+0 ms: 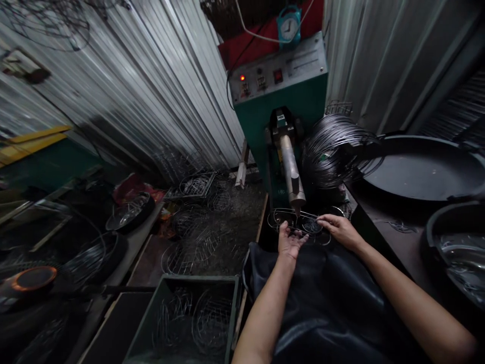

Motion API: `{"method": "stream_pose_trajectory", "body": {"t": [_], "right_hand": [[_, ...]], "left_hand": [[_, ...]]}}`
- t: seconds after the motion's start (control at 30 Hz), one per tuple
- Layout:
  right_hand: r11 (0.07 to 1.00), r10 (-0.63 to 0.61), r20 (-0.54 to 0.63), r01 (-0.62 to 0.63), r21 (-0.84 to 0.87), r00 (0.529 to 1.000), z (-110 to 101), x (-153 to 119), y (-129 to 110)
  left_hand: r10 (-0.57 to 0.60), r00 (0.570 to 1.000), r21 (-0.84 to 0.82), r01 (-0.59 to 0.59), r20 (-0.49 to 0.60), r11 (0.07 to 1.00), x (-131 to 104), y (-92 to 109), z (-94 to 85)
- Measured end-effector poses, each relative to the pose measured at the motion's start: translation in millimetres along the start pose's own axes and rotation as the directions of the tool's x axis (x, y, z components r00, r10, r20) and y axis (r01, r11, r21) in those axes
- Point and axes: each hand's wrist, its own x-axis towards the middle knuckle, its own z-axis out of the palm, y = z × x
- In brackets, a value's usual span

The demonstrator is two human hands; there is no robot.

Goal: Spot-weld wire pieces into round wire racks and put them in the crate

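A thin wire frame with a rounded outline lies under the tip of a machine's metal electrode arm. My right hand pinches the frame's right end between thumb and fingers. From the near side, my left hand grips the same frame, its thumb up and its palm turned upward. The pointed electrode tip comes down between my two hands. Whether it touches the wire is too small to tell. Below the frame, more round wire pieces show in the dark gap, partly hidden by my hands.
The green machine carries a lit red lamp and a blue clock. A wire coil stands right of it, beside a large black pan and a dark tub. A green crate with wire frames stands lower left.
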Motion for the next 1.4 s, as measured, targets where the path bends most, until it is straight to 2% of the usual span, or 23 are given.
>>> {"method": "stream_pose_trajectory", "body": {"t": [0.13, 0.23, 0.33, 0.4, 0.47, 0.57, 0.63, 0.8, 0.9, 0.97, 1.07, 1.17, 1.27, 1.4], "right_hand": [[1.000, 0.018, -0.005, -0.018, -0.008, 1.000, 0.8, -3.1, -2.8], [1.000, -0.005, -0.022, 0.005, -0.016, 1.000, 0.9, -4.5, -5.6], [1.000, -0.011, -0.019, 0.010, -0.011, 1.000, 0.9, -4.3, -6.4], [1.000, -0.005, -0.022, 0.005, -0.002, 1.000, 0.9, -4.0, -6.2], [1.000, -0.001, -0.018, 0.001, 0.004, 1.000, 0.9, -4.2, -6.2], [1.000, -0.015, 0.009, 0.015, -0.010, 1.000, 0.7, -5.5, -7.3], [0.999, -0.030, 0.014, 0.030, -0.018, 0.999, 0.9, -6.6, -7.9], [0.999, -0.045, -0.009, 0.045, -0.011, 0.999, 2.7, -8.9, -7.2], [0.998, -0.058, -0.015, 0.057, -0.025, 0.998, 4.9, -9.3, -6.9], [0.994, -0.094, -0.042, 0.092, -0.055, 0.995, 7.2, -8.8, -7.9], [0.981, -0.159, -0.077, 0.149, -0.127, 0.984, 11.1, -7.8, -12.2], [0.966, -0.212, -0.087, 0.195, -0.168, 0.973, 12.0, -10.4, -17.8], [0.955, -0.264, -0.114, 0.242, -0.174, 0.958, 7.3, -20.4, -19.4], [0.980, -0.174, -0.165, 0.155, -0.121, 0.971, -2.1, -37.2, -11.9]], "left_hand": [[0.042, 0.998, 0.141, -0.047, 0.040, 0.989, -10.1, -0.3, -17.4], [0.209, 0.978, 0.385, -0.199, 0.015, 0.901, -19.3, -8.1, -37.5], [0.417, 0.905, 0.560, -0.391, 0.088, 0.730, -25.1, -21.6, -43.6], [0.497, 0.847, 0.611, -0.499, 0.192, 0.614, -24.9, -30.6, -35.9], [0.544, 0.801, 0.642, -0.559, 0.252, 0.525, -22.4, -37.4, -23.3], [0.566, 0.774, 0.677, -0.581, 0.285, 0.453, -21.1, -41.4, -9.5], [0.578, 0.747, 0.707, -0.601, 0.330, 0.373, -25.6, -39.5, -8.6], [0.622, 0.601, 0.728, -0.682, 0.502, 0.071, -46.3, -25.3, -20.2], [0.589, 0.544, 0.688, -0.725, 0.598, -0.029, -46.5, -21.4, -21.3], [0.565, 0.542, 0.675, -0.737, 0.622, -0.036, -39.6, -23.8, -20.3], [0.566, 0.545, 0.658, -0.753, 0.619, 0.006, -28.0, -31.5, -19.7], [0.590, 0.517, 0.584, -0.806, 0.620, 0.094, -23.6, -37.5, -20.4], [0.625, 0.510, 0.520, -0.833, 0.591, 0.187, -24.0, -39.3, -22.9], [0.661, 0.496, 0.502, -0.841, 0.563, 0.203, -19.7, -37.4, -30.2]]}}
